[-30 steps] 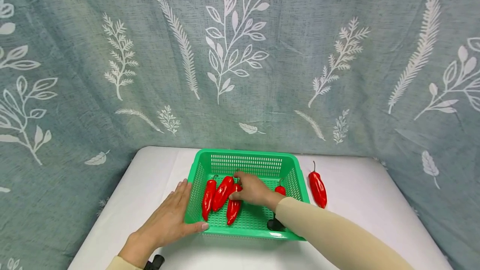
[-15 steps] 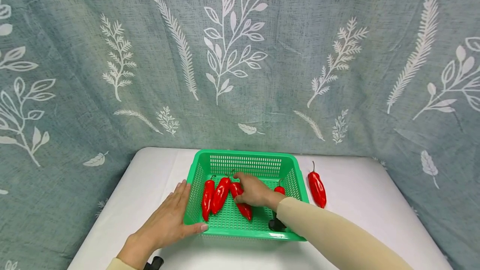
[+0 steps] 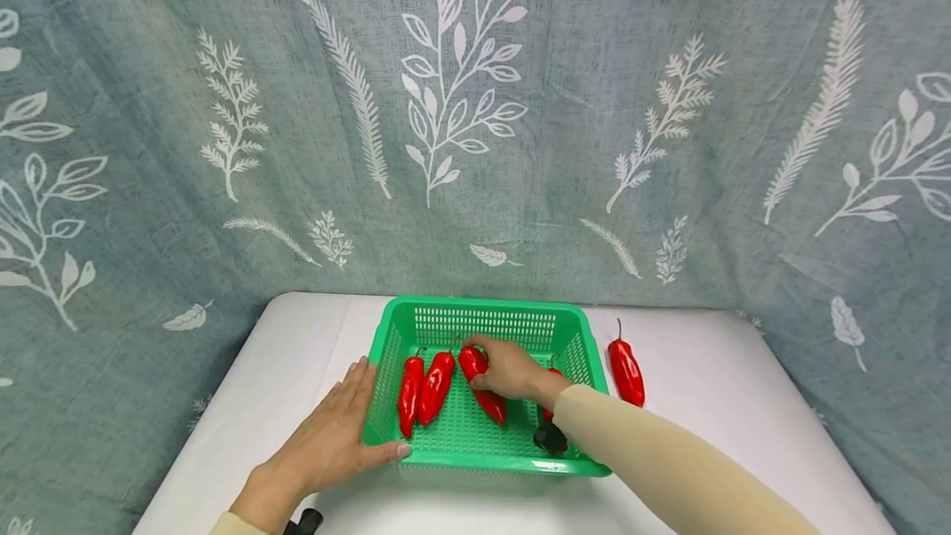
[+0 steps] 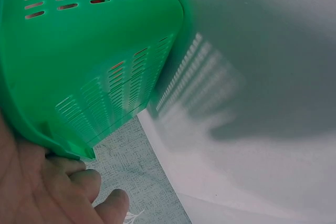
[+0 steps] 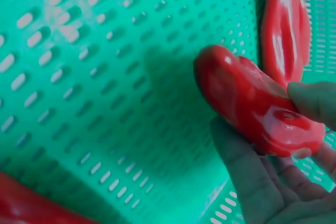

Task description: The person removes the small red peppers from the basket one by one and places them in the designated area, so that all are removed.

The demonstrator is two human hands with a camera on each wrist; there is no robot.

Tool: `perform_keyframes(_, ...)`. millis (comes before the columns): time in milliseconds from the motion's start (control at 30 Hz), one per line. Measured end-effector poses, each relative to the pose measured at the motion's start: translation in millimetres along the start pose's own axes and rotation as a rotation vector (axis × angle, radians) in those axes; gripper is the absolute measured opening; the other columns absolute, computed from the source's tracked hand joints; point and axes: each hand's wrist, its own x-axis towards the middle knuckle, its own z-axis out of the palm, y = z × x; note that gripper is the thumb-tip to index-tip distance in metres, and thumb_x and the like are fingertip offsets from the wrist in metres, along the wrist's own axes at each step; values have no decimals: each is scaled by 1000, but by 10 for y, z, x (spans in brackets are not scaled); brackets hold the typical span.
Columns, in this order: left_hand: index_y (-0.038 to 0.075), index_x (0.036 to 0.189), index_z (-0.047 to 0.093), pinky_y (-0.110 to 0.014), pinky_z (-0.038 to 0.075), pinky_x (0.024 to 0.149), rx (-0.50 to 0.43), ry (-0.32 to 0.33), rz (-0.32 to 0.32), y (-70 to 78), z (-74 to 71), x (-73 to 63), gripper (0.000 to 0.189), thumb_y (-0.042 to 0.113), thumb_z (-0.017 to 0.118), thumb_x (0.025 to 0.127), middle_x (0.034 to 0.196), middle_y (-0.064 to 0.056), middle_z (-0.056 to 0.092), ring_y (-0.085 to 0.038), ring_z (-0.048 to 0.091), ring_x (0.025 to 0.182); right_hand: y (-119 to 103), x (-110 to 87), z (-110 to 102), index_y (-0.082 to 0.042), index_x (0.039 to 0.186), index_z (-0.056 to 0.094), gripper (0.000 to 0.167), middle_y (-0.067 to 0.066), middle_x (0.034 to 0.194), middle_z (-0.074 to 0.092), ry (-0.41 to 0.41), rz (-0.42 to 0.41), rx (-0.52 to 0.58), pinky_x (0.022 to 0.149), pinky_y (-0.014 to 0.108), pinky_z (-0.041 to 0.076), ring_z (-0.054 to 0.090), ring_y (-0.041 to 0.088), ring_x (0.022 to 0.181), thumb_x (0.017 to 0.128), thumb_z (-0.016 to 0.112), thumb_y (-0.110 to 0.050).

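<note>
A green perforated basket (image 3: 505,462) holds several glossy red peppers. My right hand (image 3: 508,370) reaches inside and grips one red pepper (image 3: 490,404) near its stem end; in the right wrist view, thumb and fingers close around that pepper (image 5: 247,106). Left of it lie two peppers, one nearer (image 3: 436,390) and one by the left wall (image 3: 410,399). My right forearm partly hides another pepper (image 3: 548,414). At the basket's front-left corner my left hand (image 3: 327,436) rests with straight fingers along the side and its thumb on the front rim.
One more red pepper (image 3: 626,371) lies outside the basket, on the white tabletop (image 3: 691,403) to the right. A grey-green cloth (image 3: 550,147) with white leaf prints hangs behind the table. A black wrist device (image 3: 550,438) shows beneath my right forearm.
The pepper in my right hand has shifted rightward in the basket, away from the two left peppers, and its tip has swung to the right. My left hand stays put.
</note>
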Motion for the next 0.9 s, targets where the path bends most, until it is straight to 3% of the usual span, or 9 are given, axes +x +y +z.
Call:
perform_keyframes(333, -3, 166, 19, -57, 25, 130, -9, -2, 3, 10, 6, 1, 128, 81, 67, 84, 175, -22, 15, -39, 18, 163, -76, -104, -191, -16, 139, 62, 58, 13, 115, 70, 108, 25, 31, 69, 31, 60, 68, 22, 91, 87, 85, -8)
perform_keyframes(900, -5, 166, 20, -58, 27, 129, 13, 25, 19, 9, 24, -34, 130, 87, 61, 83, 175, -23, 17, -41, 19, 162, -126, -350, -484, -16, 141, 62, 58, 15, 123, 69, 201, 32, 111, 67, 32, 62, 70, 22, 93, 87, 84, -8)
